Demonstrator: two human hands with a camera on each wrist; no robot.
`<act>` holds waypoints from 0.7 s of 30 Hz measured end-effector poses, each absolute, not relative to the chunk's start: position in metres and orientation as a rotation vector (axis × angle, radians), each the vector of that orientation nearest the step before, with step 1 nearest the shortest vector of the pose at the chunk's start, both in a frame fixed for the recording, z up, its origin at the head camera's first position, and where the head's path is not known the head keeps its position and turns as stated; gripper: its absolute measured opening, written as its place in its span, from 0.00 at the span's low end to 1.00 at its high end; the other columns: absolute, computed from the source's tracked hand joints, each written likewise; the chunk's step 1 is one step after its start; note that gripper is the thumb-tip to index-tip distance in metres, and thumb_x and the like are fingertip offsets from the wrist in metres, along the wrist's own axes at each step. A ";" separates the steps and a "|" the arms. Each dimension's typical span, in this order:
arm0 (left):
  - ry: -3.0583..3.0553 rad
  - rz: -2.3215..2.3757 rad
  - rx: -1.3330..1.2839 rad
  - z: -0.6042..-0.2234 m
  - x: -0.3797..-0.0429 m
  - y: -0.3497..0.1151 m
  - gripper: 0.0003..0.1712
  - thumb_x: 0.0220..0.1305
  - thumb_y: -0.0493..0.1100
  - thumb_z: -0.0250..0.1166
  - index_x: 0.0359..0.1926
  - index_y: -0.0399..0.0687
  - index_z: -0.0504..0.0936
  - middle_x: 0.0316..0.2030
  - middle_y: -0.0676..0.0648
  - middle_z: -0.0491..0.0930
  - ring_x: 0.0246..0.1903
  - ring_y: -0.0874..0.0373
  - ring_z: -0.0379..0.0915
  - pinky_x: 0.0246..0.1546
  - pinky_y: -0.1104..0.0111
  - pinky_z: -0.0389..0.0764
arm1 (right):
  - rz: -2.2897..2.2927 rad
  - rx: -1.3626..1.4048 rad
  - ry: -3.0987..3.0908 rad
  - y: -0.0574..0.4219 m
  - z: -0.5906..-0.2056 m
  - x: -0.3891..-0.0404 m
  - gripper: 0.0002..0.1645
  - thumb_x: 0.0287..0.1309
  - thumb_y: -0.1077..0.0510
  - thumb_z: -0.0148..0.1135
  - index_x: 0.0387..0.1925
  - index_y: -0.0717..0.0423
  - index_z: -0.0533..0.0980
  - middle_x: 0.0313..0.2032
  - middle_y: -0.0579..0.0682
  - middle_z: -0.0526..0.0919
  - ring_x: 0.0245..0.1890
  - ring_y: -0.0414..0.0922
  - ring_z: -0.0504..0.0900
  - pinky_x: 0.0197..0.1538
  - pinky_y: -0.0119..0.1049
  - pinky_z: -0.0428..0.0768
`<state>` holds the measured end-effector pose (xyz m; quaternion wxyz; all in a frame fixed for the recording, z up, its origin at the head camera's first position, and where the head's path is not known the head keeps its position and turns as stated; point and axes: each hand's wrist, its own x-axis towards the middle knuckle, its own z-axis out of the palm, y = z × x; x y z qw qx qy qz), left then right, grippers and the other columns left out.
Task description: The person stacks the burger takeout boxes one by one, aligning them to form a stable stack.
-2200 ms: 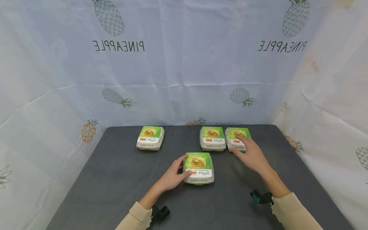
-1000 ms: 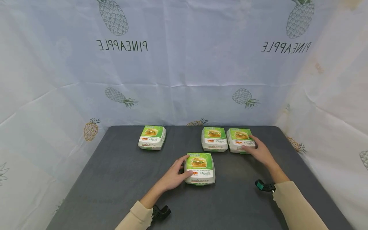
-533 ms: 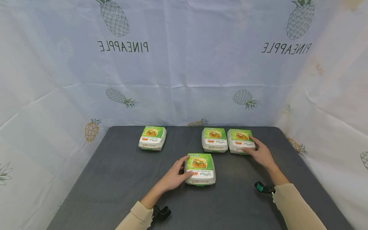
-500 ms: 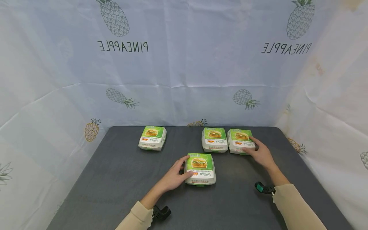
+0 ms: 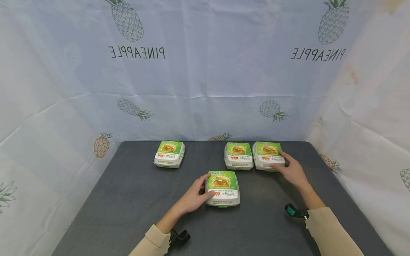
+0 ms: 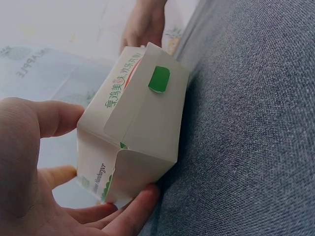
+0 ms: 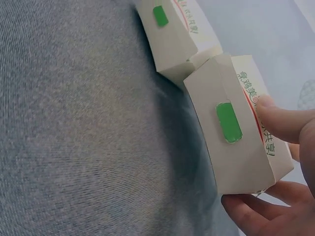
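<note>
My left hand (image 5: 191,196) holds the left side of the front burger box (image 5: 224,183), which has a green and white lid with a burger picture. In the left wrist view its thumb and fingers (image 6: 138,211) curve around the box's end panel. At the back right, my right hand (image 5: 292,171) grips another burger box (image 5: 268,151) from its right side. The thumb (image 7: 288,120) presses the lid while the other fingers are bent along the side and underneath, partly hidden. A dark shadow shows below this box in the right wrist view.
Close to the left of the right-hand box sits a third burger box (image 5: 238,151). One more burger box (image 5: 169,149) lies at the back left of the dark grey table (image 5: 134,199). A pineapple-print curtain (image 5: 205,71) hangs behind and along both sides.
My right hand went from over the right box's lid to its right side and took hold. That box has now risen slightly against its neighbour. The left hand kept its place.
</note>
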<state>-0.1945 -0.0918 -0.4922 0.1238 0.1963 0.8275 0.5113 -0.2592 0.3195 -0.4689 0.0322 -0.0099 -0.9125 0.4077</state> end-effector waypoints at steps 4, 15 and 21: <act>2.415 1.489 0.570 -0.492 -0.195 -0.092 0.40 0.74 0.55 0.61 0.80 0.55 0.56 0.70 0.38 0.62 0.64 0.39 0.68 0.52 0.51 0.77 | 1.253 -0.041 -2.799 0.318 -0.464 -0.256 0.56 0.65 0.33 0.63 0.81 0.54 0.50 0.62 0.70 0.71 0.55 0.64 0.78 0.41 0.42 0.78; 2.420 1.478 0.575 -0.492 -0.194 -0.091 0.40 0.74 0.55 0.61 0.80 0.55 0.56 0.69 0.37 0.62 0.65 0.38 0.68 0.53 0.49 0.77 | 1.276 -0.009 -2.768 0.310 -0.443 -0.243 0.55 0.66 0.34 0.63 0.81 0.52 0.50 0.66 0.71 0.67 0.59 0.67 0.75 0.42 0.43 0.78; 2.415 1.488 0.585 -0.491 -0.193 -0.092 0.39 0.75 0.54 0.61 0.80 0.55 0.56 0.70 0.36 0.61 0.64 0.37 0.68 0.52 0.49 0.77 | 1.286 0.009 -2.768 0.306 -0.433 -0.235 0.55 0.66 0.34 0.63 0.81 0.51 0.50 0.67 0.71 0.65 0.60 0.67 0.73 0.41 0.44 0.78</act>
